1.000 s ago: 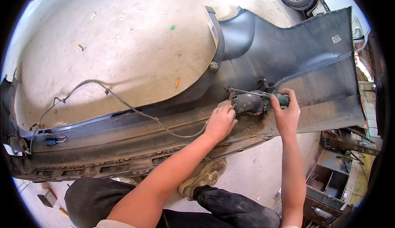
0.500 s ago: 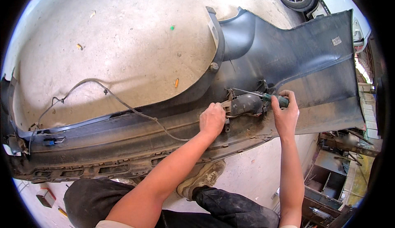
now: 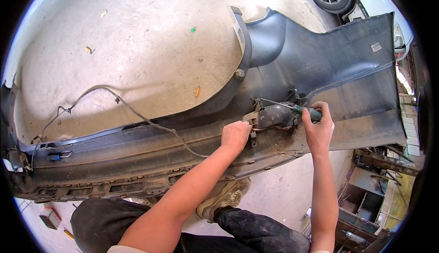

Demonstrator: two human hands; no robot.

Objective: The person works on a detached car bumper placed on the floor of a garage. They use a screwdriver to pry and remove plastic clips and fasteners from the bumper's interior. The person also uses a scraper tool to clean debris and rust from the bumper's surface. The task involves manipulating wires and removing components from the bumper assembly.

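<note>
Floor (image 3: 151, 29) glowing bright upper left, soft shadow beside the cable (image 3: 103, 87), pale sheen on the bumper (image 3: 336, 58), edges bending into black corners

The bumper cover (image 3: 340, 77) looks like black plastic, smooth with a soft sheen on its upper curves, matt and brown with dust along its lower band. The moulded housing (image 3: 274, 117) is dull, dusty plastic; the screwdriver (image 3: 298, 109) pairs bright metal with smooth green plastic. The trousers (image 3: 263, 230) are matt, smudged cloth.
</note>
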